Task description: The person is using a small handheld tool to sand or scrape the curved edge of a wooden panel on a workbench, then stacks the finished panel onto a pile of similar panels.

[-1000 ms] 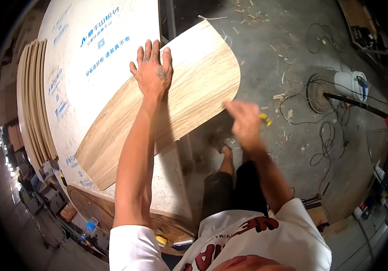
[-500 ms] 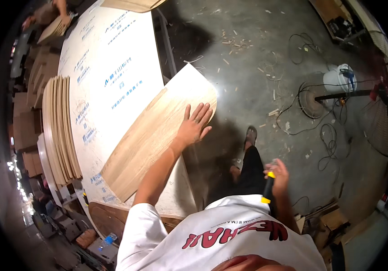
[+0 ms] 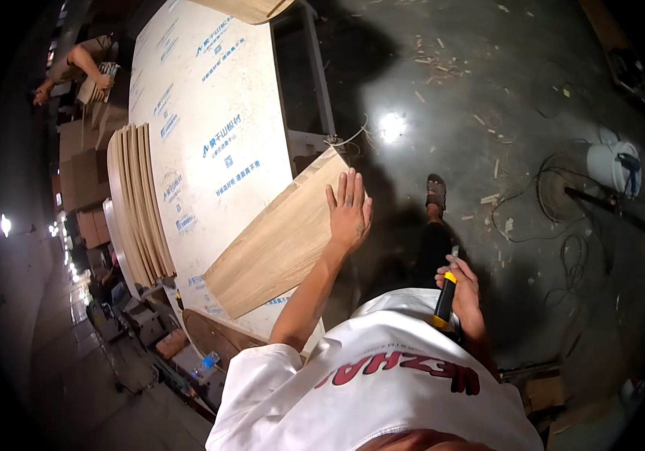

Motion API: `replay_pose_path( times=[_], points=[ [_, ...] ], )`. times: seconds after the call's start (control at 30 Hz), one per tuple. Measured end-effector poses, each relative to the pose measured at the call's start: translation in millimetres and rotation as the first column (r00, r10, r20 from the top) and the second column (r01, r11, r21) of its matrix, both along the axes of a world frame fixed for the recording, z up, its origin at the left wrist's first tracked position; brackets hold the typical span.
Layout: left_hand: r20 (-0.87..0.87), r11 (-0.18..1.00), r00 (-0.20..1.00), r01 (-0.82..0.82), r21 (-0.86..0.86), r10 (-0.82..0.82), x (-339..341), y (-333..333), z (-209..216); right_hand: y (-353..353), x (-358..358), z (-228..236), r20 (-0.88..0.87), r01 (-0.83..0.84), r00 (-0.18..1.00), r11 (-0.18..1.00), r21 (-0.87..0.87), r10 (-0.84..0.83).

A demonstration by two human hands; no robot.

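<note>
A wood-grain panel (image 3: 277, 237) with one slanted end lies on a white sheet-covered table (image 3: 251, 98), its far right end at the table edge. My left hand (image 3: 348, 219) rests palm down on the panel near its right edge, fingers stretched out. At the right, in front of my shirt, my right hand (image 3: 466, 289) is closed round a chisel-like tool (image 3: 445, 301) with a black and yellow handle. Its short metal tip points up past my fingers, clear of the panel. The exact kind of blade is too small to make out.
Several curved wooden panels (image 3: 138, 203) stand stacked along the table's left side. Another panel (image 3: 251, 7) lies at the far end. A co-worker's arm (image 3: 89, 68) handles pieces at far left. Wood scraps (image 3: 442, 68), cables and a white bucket (image 3: 614, 167) are on the floor.
The whole view has swung, moving the table rightward in the picture. My left hand stays flat on the panel. My right hand keeps the tool, whose metal tip now shows more clearly.
</note>
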State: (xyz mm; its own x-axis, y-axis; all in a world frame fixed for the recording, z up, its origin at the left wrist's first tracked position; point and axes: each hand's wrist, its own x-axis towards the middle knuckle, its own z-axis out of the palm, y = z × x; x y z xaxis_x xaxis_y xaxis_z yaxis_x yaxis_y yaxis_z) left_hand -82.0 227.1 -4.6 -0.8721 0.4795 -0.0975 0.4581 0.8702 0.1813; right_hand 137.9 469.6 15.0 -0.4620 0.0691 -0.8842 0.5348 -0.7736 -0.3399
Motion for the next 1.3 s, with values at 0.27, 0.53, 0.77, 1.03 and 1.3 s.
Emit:
replay_pose_path(
  times=[0.27, 0.53, 0.77, 1.03, 1.3],
  points=[
    [-0.048, 0.961, 0.960, -0.276, 0.013, 0.277, -13, 28, -14, 26, -90, -2, -0.134, -0.339, 0.934, 0.940, -0.048, 0.330],
    [0.046, 0.884, 0.894, -0.448, 0.135, 0.446, -22, -34, -9, -17, -247, -25, -0.391, -0.428, 0.357, 0.520, 0.739, 0.849],
    [-0.176, 0.599, 0.583, -0.799, 0.052, 0.793, -35, -140, -33, -87, -369, -47, -0.106, 0.041, -0.027, 0.107, 0.993, 0.994],
    [-0.067, 0.537, 0.533, -0.839, 0.085, 0.844, -34, -136, -23, -86, -370, -50, 0.049, 0.108, -0.141, -0.034, 0.994, 0.989],
    [-0.064, 0.531, 0.528, -0.845, 0.059, 0.847, -36, -139, -24, -72, -328, -35, 0.129, 0.144, -0.228, -0.098, 0.985, 0.965]
  ],
)
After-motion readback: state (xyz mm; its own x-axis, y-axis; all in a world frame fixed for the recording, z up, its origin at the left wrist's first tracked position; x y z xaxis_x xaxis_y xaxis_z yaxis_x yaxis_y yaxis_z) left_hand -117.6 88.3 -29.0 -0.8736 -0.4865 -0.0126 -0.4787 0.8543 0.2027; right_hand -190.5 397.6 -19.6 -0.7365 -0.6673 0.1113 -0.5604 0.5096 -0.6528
